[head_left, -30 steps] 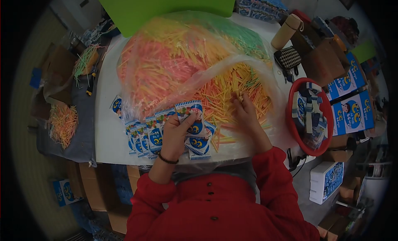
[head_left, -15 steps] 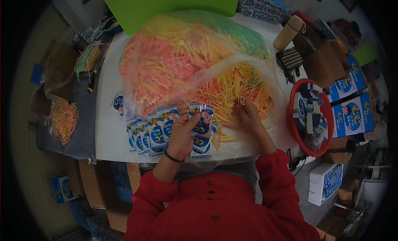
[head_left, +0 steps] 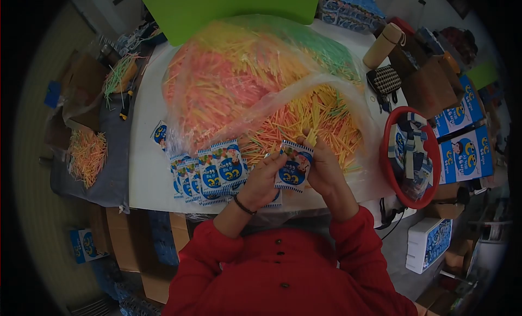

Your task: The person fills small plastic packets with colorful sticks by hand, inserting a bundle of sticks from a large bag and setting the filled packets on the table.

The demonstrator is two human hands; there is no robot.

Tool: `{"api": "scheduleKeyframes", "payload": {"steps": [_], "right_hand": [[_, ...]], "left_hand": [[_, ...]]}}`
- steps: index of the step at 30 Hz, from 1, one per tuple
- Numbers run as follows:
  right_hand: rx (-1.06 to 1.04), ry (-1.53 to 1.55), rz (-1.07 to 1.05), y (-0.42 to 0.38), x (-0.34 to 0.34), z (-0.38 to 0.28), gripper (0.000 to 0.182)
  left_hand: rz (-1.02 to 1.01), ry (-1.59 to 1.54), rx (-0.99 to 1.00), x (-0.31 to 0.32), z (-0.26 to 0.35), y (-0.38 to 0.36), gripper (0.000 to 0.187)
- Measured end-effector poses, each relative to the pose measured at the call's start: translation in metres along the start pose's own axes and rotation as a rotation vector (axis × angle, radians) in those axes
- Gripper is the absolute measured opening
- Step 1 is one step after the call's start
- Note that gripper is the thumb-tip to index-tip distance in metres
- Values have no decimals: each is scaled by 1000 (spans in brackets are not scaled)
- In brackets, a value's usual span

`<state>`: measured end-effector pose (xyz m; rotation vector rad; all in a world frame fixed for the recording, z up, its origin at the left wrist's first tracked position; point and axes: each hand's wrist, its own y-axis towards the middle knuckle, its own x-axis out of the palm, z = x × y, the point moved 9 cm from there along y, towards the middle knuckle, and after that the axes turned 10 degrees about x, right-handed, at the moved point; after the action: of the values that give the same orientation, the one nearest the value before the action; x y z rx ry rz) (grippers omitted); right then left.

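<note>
Between my two hands is a small blue-and-white printed packet point(head_left: 294, 166), upright at the front of the table. My left hand point(head_left: 263, 180) pinches its left edge. My right hand point(head_left: 324, 166) is at its right side, with a few yellow sticks point(head_left: 311, 137) between its fingers just above the packet. Behind them lies a large clear plastic bag point(head_left: 217, 98), open at the front, full of thin pink, yellow, orange and green sticks. Several similar packets point(head_left: 230, 166) lie overlapping to the left of my left hand.
A red basket point(head_left: 385, 162) holding packets stands at the right edge of the white table point(head_left: 147, 109). Behind it are a beige bottle point(head_left: 383, 46) and a checkered pouch point(head_left: 385, 80). Loose sticks point(head_left: 87, 155) lie on a grey surface at left; a green board point(head_left: 228, 6) is at the back.
My left hand has moved right and now holds the packet out toward my right hand. My right hand has come away from the loose sticks to the packet, with sticks in its fingers.
</note>
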<state>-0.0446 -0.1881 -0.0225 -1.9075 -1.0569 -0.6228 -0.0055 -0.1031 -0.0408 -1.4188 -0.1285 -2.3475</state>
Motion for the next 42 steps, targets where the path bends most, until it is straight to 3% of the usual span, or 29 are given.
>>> {"api": "scheduleKeyframes", "payload": {"steps": [5, 7, 8, 12, 14, 15, 17, 18, 20, 29, 30, 32, 36, 38, 42], "right_hand": [[-102, -4, 52, 2, -21, 5, 20], [-586, -589, 157, -5, -27, -42, 16], [-659, -782, 156, -5, -30, -53, 14], [-517, -1102, 287, 8, -63, -57, 16], [-491, -669, 215, -14, -39, -61, 22], [-482, -668, 215, -24, -24, -60, 22], [-415, -375, -39, -36, 15, -52, 17], [-416, -369, -37, -40, 26, -49, 17], [-535, -448, -260, -52, 63, -46, 19], [-567, -771, -357, -41, 83, -21, 8], [-567, -771, -357, -42, 82, -21, 8], [-662, -1318, -187, -45, 82, -15, 5], [-663, -1456, -167, -51, 87, -14, 14], [-715, -1628, -109, -60, 95, -20, 28], [-747, -1437, -86, -67, 96, -39, 38]], "left_hand": [[115, 116, 45, -12, 1, -5, 23], [112, 178, 105, -17, 6, -6, 22], [103, 239, 164, -17, 13, -6, 22], [50, 395, 256, -10, 36, -14, 20], [69, 510, 385, -13, 48, -22, 17], [77, 509, 382, -15, 47, -23, 17], [127, 531, 423, -18, 52, -25, 16], [126, 536, 418, -18, 51, -26, 16], [131, 666, 414, -17, 53, -28, 20], [109, 725, 443, -10, 56, -33, 25], [108, 725, 444, -11, 56, -33, 25], [88, 694, 430, -11, 53, -33, 23], [92, 601, 409, -12, 46, -29, 24], [56, 511, 398, -21, 40, -28, 26], [-24, 451, 433, -9, 46, -29, 27]]}}
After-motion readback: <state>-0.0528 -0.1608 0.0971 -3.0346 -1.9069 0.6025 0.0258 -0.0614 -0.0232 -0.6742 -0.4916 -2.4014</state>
